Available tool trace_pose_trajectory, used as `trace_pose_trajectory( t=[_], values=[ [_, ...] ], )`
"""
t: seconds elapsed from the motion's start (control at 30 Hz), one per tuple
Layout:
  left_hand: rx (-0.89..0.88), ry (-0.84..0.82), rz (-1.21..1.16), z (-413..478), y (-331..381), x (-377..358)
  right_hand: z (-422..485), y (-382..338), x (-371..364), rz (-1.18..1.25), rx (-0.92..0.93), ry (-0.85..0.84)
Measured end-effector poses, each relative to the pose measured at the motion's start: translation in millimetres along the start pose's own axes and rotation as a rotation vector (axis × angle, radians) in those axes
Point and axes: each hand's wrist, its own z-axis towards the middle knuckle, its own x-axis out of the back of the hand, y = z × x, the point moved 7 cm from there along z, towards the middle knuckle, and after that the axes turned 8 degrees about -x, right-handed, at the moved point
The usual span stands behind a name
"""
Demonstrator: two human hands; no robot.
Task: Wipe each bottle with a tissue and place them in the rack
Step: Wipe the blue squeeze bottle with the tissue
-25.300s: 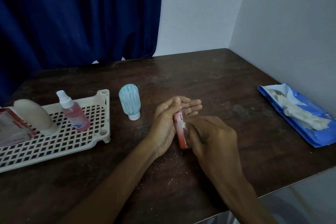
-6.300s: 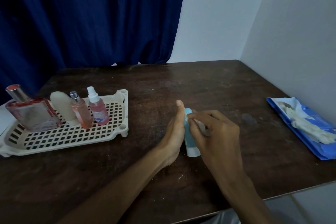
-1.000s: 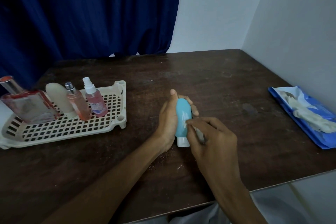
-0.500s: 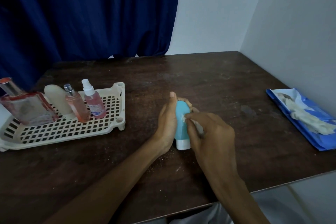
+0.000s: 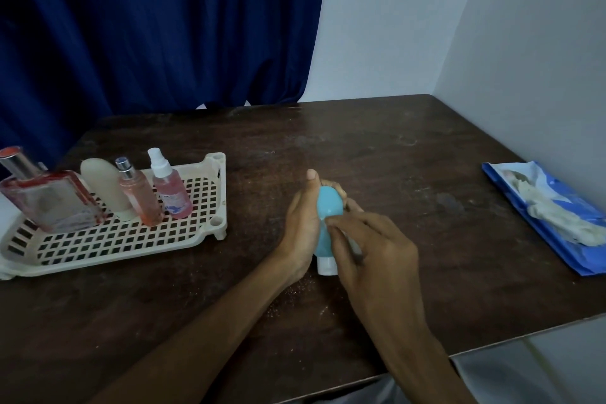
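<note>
Wiping step in hand, likely the last: left hand (image 5: 303, 226) grips the blue bottle (image 5: 329, 207), cap toward six o'clock, at mid-table (image 5: 426, 174), while the curled right hand (image 5: 373, 249) apparently pinches a tissue (image 5: 353, 242) against it; next move calls for standing it in the rack (image 5: 218, 207) at nine o'clock.

The left hand (image 5: 303, 226) is gripping a light-blue squeeze bottle (image 5: 329, 207), cap down on the table (image 5: 377, 154), while the right hand (image 5: 373, 249) is pressing against its side; four bottles are standing in the rack (image 5: 210, 233).
</note>
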Motion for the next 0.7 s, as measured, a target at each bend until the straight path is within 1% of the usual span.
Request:
trace_pose_trajectory(
  t=[0.07, 0.17, 0.3, 0.4, 0.47, 0.6, 0.7],
  values=[
    [0.002, -0.032, -0.029, 0, 2, -4, 0, 5, 4, 0.023, -0.017, 0.014],
    [-0.039, -0.021, 0.05, 2, 3, -3, 10, 10, 6, 0.034, -0.052, 0.041],
    [-0.066, -0.014, 0.104, 2, 3, 0, 11, -1, 0, -0.01, 0.006, 0.029],
    [-0.044, -0.049, 0.057, 1, 5, -5, 2, -3, 0, -0.007, 0.047, -0.013],
    [-0.048, -0.072, 0.033, 1, 7, -9, 2, 1, 5, 0.004, 0.041, -0.007],
    [-0.094, -0.051, 0.12, 4, 8, -4, 17, 5, 6, 0.005, -0.015, 0.03],
    [-0.084, -0.033, 0.107, 4, 8, -1, 17, -1, 0, 0.013, 0.002, 0.022]
  ],
)
